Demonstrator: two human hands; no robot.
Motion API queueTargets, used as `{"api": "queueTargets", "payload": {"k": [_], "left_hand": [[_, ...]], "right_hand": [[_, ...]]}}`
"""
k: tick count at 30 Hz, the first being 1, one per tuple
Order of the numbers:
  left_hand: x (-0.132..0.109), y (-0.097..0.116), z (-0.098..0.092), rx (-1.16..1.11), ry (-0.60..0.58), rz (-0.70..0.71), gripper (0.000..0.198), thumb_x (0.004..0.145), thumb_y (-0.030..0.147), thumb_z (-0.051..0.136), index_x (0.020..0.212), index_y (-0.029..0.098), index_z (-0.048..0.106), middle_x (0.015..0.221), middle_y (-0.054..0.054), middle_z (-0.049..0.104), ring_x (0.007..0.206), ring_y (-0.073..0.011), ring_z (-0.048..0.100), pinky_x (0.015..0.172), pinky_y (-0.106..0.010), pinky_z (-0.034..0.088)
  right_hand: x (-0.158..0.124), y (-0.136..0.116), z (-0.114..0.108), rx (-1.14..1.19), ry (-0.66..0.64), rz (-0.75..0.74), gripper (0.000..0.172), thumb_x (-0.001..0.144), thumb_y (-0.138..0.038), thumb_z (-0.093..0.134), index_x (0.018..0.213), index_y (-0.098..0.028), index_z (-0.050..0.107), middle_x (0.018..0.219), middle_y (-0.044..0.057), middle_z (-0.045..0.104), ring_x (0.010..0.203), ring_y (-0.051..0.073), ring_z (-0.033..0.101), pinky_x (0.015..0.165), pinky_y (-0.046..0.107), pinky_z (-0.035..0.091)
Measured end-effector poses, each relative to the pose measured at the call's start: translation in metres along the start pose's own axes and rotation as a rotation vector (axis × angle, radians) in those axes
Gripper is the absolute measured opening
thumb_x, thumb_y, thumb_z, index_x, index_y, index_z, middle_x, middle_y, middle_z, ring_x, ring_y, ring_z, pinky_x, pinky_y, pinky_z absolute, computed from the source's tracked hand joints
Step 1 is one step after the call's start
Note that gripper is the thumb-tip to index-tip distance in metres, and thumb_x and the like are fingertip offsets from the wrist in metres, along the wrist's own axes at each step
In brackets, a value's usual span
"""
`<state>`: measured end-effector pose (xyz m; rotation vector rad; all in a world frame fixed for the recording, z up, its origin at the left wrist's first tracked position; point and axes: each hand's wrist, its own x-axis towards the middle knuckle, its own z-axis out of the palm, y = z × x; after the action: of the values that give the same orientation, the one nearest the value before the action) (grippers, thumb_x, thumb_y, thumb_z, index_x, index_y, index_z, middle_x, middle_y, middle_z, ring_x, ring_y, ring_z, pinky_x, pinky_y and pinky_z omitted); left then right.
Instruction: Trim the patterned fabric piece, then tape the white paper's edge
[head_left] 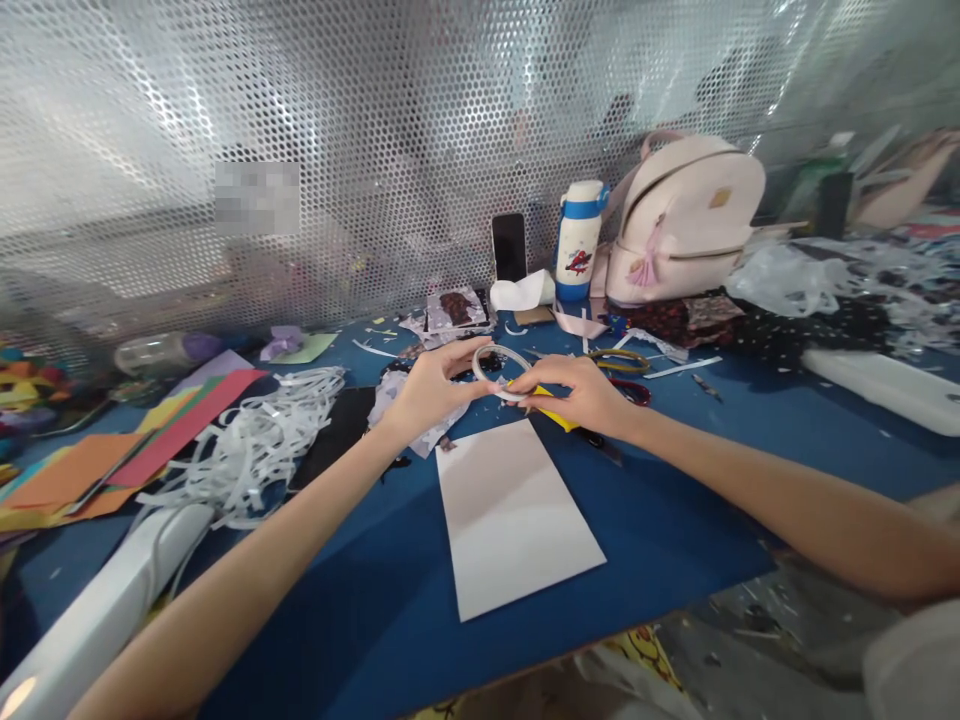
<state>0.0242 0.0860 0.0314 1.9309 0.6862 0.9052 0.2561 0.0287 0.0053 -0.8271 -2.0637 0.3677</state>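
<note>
A pale, ring-shaped roll of tape (516, 354) is held up between my two hands above the blue table. My left hand (435, 388) grips it from the left, thumb along its lower edge and fingers behind. From the right, my right hand (583, 396) pinches its lower rim. Just below the hands lies a blank white sheet (517, 525), with a small dark patterned scrap (448, 444) at its upper left corner. Partly hidden under my right hand is a yellow-handled cutter (559, 416).
Shredded white paper strips (262, 440) and coloured paper (82, 470) lie at left. Behind stand a phone (509, 247), a bottle (579, 240) and a pink backpack (686, 220). Yellow-handled scissors (619, 353) lie right of the hands. A long white device (881, 385) rests farther right.
</note>
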Motion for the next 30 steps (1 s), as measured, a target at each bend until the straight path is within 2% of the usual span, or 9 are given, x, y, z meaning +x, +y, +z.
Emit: {"api": "queueTargets", "payload": {"k": [7, 15, 17, 20, 24, 27, 28, 30], "left_hand": [[-0.003, 0.008, 0.007, -0.031, 0.069, 0.018, 0.054, 0.072, 0.031, 0.083, 0.123, 0.016, 0.069, 0.128, -0.012, 0.069, 0.117, -0.0278, 0.067, 0.104, -0.045, 0.053], [-0.004, 0.004, 0.001, -0.084, 0.186, 0.001, 0.037, 0.085, 0.047, 0.073, 0.103, 0.015, 0.076, 0.109, -0.011, 0.077, 0.106, -0.0268, 0.071, 0.099, -0.041, 0.056], [-0.003, 0.002, 0.0, -0.104, 0.188, -0.008, 0.042, 0.09, 0.052, 0.066, 0.108, 0.015, 0.074, 0.111, -0.012, 0.076, 0.107, -0.027, 0.071, 0.1, -0.042, 0.055], [-0.003, 0.004, 0.005, -0.13, 0.097, -0.008, 0.054, 0.092, 0.059, 0.06, 0.123, 0.016, 0.067, 0.127, -0.014, 0.07, 0.121, -0.0278, 0.065, 0.108, -0.044, 0.049], [-0.008, 0.007, 0.021, -0.119, -0.064, -0.035, 0.073, 0.075, 0.052, 0.082, 0.136, 0.02, 0.057, 0.144, -0.016, 0.057, 0.14, -0.0339, 0.047, 0.112, -0.048, 0.045], [-0.011, 0.005, 0.03, -0.112, -0.082, -0.088, 0.09, 0.068, 0.044, 0.088, 0.145, 0.023, 0.045, 0.157, -0.017, 0.041, 0.15, -0.0362, 0.031, 0.113, -0.05, 0.042], [-0.011, 0.004, 0.031, -0.116, -0.085, -0.113, 0.094, 0.068, 0.044, 0.088, 0.147, 0.022, 0.042, 0.157, -0.019, 0.039, 0.15, -0.0368, 0.031, 0.114, -0.051, 0.041], [-0.012, 0.002, 0.03, -0.139, -0.103, -0.17, 0.102, 0.068, 0.046, 0.088, 0.151, 0.019, 0.034, 0.151, -0.023, 0.045, 0.143, -0.0381, 0.042, 0.112, -0.053, 0.042]], "right_hand": [[-0.002, -0.003, 0.004, -0.007, -0.037, -0.031, 0.017, 0.093, -0.035, 0.065, 0.103, -0.027, 0.076, 0.095, 0.003, 0.078, 0.085, 0.021, 0.07, 0.081, 0.035, 0.052], [-0.005, 0.004, 0.007, -0.024, -0.055, -0.155, 0.019, 0.095, -0.032, 0.063, 0.11, -0.029, 0.075, 0.101, 0.002, 0.078, 0.094, 0.021, 0.071, 0.087, 0.036, 0.053], [-0.005, 0.004, 0.007, -0.061, -0.056, -0.19, 0.019, 0.096, -0.03, 0.062, 0.111, -0.027, 0.074, 0.102, 0.003, 0.078, 0.095, 0.02, 0.07, 0.087, 0.036, 0.052], [-0.002, 0.002, 0.005, -0.108, -0.028, -0.177, 0.016, 0.096, -0.033, 0.063, 0.105, -0.024, 0.072, 0.096, 0.005, 0.077, 0.088, 0.02, 0.069, 0.083, 0.036, 0.05], [0.001, -0.004, 0.004, -0.108, 0.004, -0.145, 0.018, 0.096, -0.037, 0.062, 0.092, -0.02, 0.067, 0.083, 0.003, 0.073, 0.079, 0.019, 0.065, 0.08, 0.036, 0.044], [0.0, -0.009, 0.006, -0.083, -0.023, -0.162, 0.02, 0.099, -0.035, 0.057, 0.089, -0.02, 0.065, 0.082, 0.002, 0.071, 0.077, 0.017, 0.061, 0.081, 0.034, 0.043], [-0.001, -0.01, 0.007, -0.08, -0.027, -0.173, 0.019, 0.099, -0.035, 0.058, 0.089, -0.021, 0.064, 0.081, 0.002, 0.071, 0.076, 0.017, 0.06, 0.081, 0.034, 0.043], [-0.002, -0.011, 0.008, -0.077, -0.029, -0.181, 0.017, 0.097, -0.036, 0.06, 0.09, -0.021, 0.065, 0.082, 0.002, 0.07, 0.077, 0.018, 0.06, 0.082, 0.035, 0.043]]}}
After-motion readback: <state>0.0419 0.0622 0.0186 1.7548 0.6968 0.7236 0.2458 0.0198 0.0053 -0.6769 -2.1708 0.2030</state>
